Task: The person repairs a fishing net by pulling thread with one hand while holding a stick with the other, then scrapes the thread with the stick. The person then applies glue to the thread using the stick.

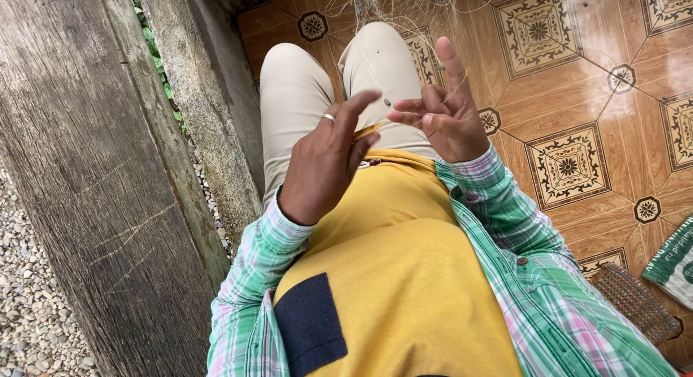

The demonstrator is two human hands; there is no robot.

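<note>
Item: my left hand (325, 164) pinching thin yellow netting needle (367, 131); right hand (447, 113), fingers spread, tensioning fine pale fishing-net twine (404, 16). Keep twine taut.

A home porch: ornate patterned floor tiles (577, 131) beside a weathered wooden post (94, 189), with gravel (29, 312) outdoors beyond the post.
</note>
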